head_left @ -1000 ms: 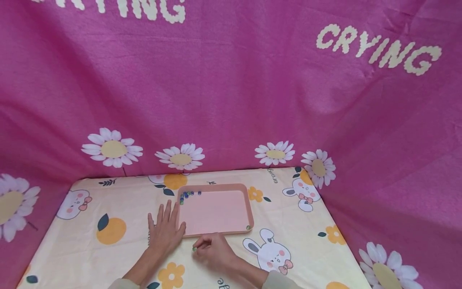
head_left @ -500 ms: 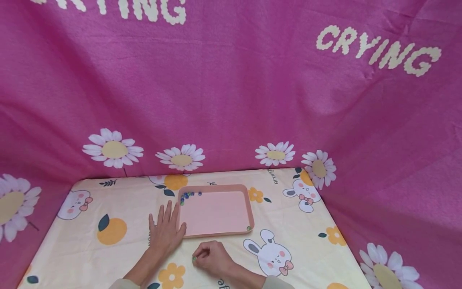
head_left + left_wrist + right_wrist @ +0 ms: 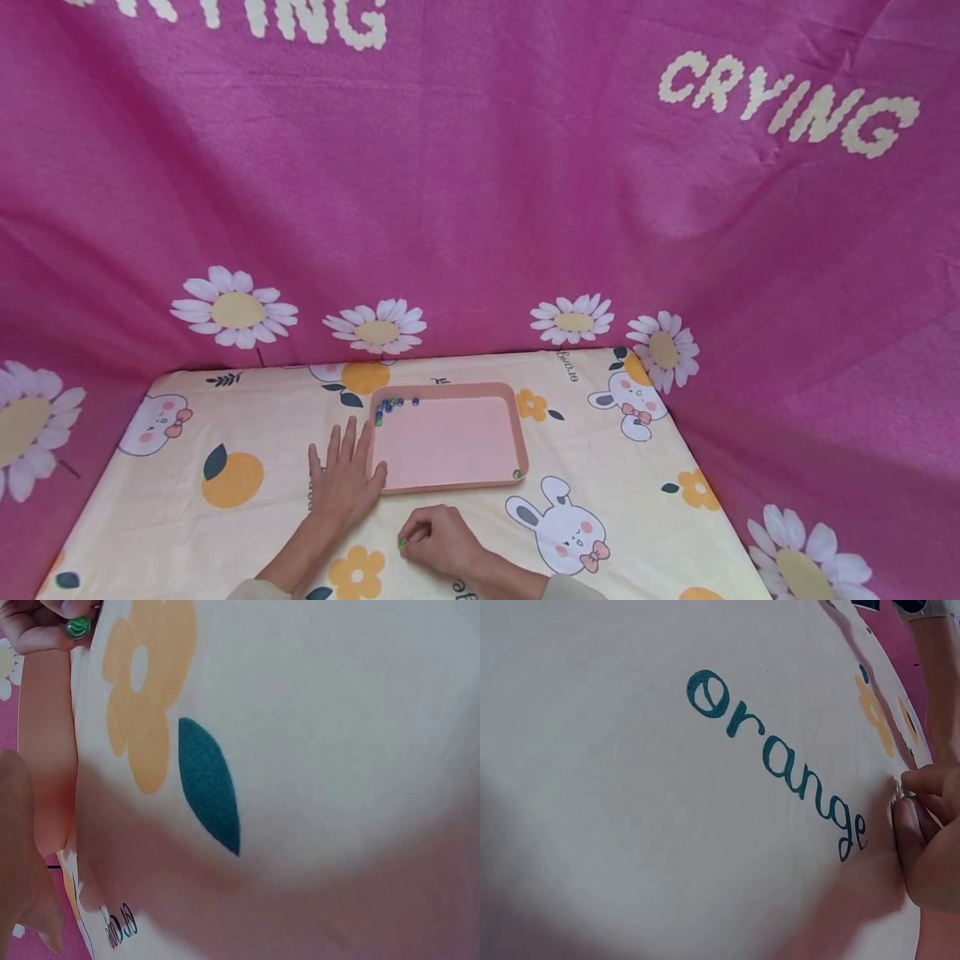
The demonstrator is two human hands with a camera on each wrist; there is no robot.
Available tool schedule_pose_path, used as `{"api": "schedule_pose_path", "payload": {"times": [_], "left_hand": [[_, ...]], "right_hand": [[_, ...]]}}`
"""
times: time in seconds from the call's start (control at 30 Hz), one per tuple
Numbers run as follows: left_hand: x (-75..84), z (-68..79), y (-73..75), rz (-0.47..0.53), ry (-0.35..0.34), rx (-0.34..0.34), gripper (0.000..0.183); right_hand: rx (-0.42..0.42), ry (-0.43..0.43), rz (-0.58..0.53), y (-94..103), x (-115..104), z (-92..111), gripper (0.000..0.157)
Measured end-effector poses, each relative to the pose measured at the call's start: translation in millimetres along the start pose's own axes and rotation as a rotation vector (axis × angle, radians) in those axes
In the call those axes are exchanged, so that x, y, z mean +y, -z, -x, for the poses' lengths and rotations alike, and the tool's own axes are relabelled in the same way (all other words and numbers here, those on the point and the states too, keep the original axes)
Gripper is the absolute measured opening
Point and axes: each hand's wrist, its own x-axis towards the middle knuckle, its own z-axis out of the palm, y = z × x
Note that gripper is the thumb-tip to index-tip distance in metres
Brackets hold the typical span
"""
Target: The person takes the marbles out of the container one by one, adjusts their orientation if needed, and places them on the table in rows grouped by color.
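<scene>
My right hand (image 3: 442, 540) pinches a green glass marble (image 3: 78, 628) between thumb and fingertips, low over the cloth in front of the tray. In the right wrist view, the thumb and curled fingers (image 3: 930, 825) meet at the right edge, and the marble is mostly hidden there. A shallow pink tray (image 3: 450, 487) lies just beyond. My left hand (image 3: 343, 477) rests with spread fingers at the tray's left side, its thumb at the front left corner. Several blue and green marbles (image 3: 387, 407) gather in the tray's far left corner. One green marble (image 3: 517, 473) sits in its near right corner.
A cream tablecloth (image 3: 615, 500) printed with rabbits, oranges and flowers covers the table. Behind and at both sides hangs a magenta curtain (image 3: 480, 183) with daisies and white lettering. The tray's raised rim runs all the way round it.
The right hand, with the green marble pinched in it, has shifted a little toward the person, away from the tray's front rim. The left hand, tray and other marbles stay put.
</scene>
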Motion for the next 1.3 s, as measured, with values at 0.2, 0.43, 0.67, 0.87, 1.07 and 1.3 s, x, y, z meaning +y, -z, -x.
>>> {"api": "schedule_pose_path", "payload": {"times": [0.2,0.43,0.67,0.87,1.07,1.3], "left_hand": [[1.7,-0.7,3.5,-0.009,0.011,-0.032,0.077],[-0.3,-0.5,-1.2,-0.016,0.002,-0.008,0.076],[0.7,0.9,0.4,0.002,0.003,-0.014,0.075],[-1.0,-1.3,1.1,0.001,0.002,-0.028,0.076],[-0.3,-1.1,1.5,0.001,0.014,-0.034,0.076],[1.7,0.3,1.6,-0.013,0.009,-0.034,0.078]], "right_hand": [[-0.023,0.028,0.02,-0.5,2.7,-1.3,0.019],[-0.026,0.041,0.017,-0.9,2.8,0.2,0.019],[-0.03,0.034,0.028,-1.2,1.6,0.7,0.021],[-0.035,0.066,0.053,-0.2,2.7,-1.8,0.02],[-0.022,0.094,0.084,0.3,2.6,-1.5,0.019],[-0.015,0.105,0.105,-0.5,3.4,0.2,0.019]]}}
